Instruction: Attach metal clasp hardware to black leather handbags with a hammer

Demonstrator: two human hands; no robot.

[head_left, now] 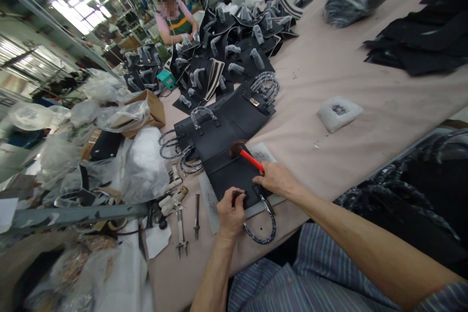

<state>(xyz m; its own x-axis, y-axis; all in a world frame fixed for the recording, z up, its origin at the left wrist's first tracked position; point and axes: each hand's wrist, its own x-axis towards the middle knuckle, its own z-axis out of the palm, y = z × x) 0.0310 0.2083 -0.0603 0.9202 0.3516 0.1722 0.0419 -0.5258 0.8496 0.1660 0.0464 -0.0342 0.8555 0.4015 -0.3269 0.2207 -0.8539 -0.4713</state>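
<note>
While our left grip (230, 212) pinches a small dark piece (237, 196) and our right grip (278, 180) closes on a red-handled hammer (252, 160), a wrapped bag handle (266, 232) curves just below, a black leather bag panel (228, 178) lies under both grips, and more black panels (223, 126) stretch beyond.

Pretty obviously a handbag workshop, factory-style: a long pink-covered work table (329, 78) heaped with black handbag panels (234, 126), plastic-wrapped handles (265, 87), bulging plastic bags (142, 170), and more workbenches (126, 19) under fluorescent lights (73, 14).
</note>
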